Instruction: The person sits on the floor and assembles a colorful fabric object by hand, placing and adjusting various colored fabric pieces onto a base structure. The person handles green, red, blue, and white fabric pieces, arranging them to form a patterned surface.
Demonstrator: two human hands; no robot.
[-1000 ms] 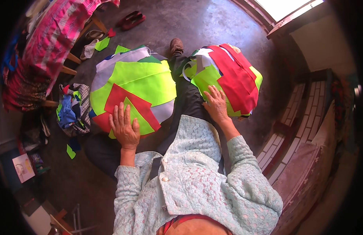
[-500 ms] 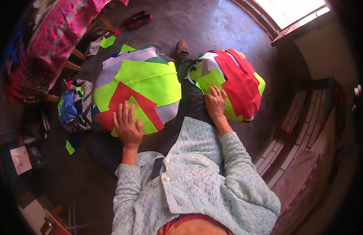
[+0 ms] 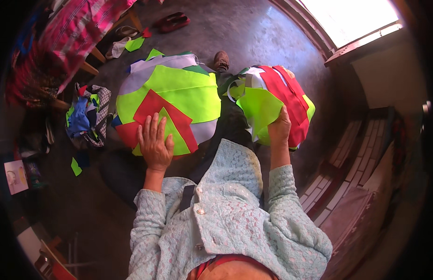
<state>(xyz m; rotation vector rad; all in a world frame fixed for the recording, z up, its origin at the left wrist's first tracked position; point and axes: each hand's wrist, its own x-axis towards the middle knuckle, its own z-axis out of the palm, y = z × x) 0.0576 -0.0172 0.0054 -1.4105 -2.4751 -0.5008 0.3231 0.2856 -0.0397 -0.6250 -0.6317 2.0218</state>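
Observation:
A broad round pile of cloth pieces (image 3: 179,95), neon yellow, grey, white and red, lies to the left of my leg. My left hand (image 3: 155,142) rests flat on its near side, fingers stretched over a red piece (image 3: 156,103) and a yellow-green piece (image 3: 171,140). To the right is a second heap of cloth (image 3: 291,100), mostly red with white and yellow. My right hand (image 3: 279,126) pinches the edge of a neon yellow-green cloth piece (image 3: 259,108), raised from that heap's left side. A pale curved strip (image 3: 233,90) shows beside it.
A bag of mixed scraps (image 3: 88,116) sits on the floor at left, with a green scrap (image 3: 76,166) nearby. Dark red shoes (image 3: 172,22) lie at the back. A pink checked cloth (image 3: 81,37) hangs at far left. A slatted bench (image 3: 335,177) stands at right.
My right hand has gone from lying on the right heap to gripping the yellow-green piece and lifting it. My left hand stays flat on the left pile.

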